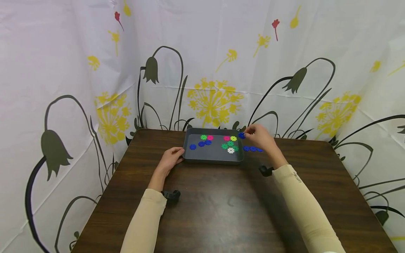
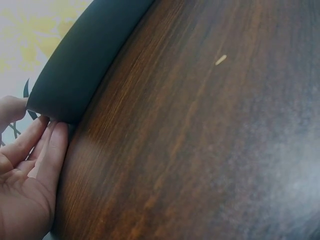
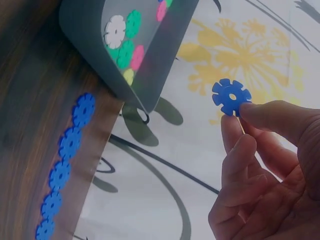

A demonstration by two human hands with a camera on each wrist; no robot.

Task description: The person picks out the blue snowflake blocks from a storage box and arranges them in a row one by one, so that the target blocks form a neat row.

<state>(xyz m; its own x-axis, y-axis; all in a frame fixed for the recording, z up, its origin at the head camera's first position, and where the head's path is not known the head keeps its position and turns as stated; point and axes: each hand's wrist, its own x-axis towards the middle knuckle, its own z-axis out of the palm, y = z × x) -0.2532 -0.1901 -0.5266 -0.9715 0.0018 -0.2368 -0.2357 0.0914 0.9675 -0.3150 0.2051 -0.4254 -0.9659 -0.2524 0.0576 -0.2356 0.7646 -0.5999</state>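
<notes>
A blue notched disc (image 3: 225,103) is pinched between the thumb and fingers of my right hand (image 1: 261,137), raised beside the tray's right edge. Below that hand, a row of several blue notched discs (image 3: 60,175) lies on the table, right of the tray. My left hand (image 1: 170,159) holds the near left corner of the dark grey tray (image 1: 209,156), with the thumb at the rim and fingers against the outer wall (image 2: 85,60). Inside the tray lie blue discs (image 1: 201,144) at left, and green, pink, yellow and white discs (image 1: 231,150) towards the right.
The tray stands near the far edge of the brown wooden table (image 1: 215,203). Behind it hangs a white curtain (image 1: 202,63) with flower prints. A small pale fleck (image 2: 221,60) lies on the table. Each wrist wears a black camera band (image 1: 171,196).
</notes>
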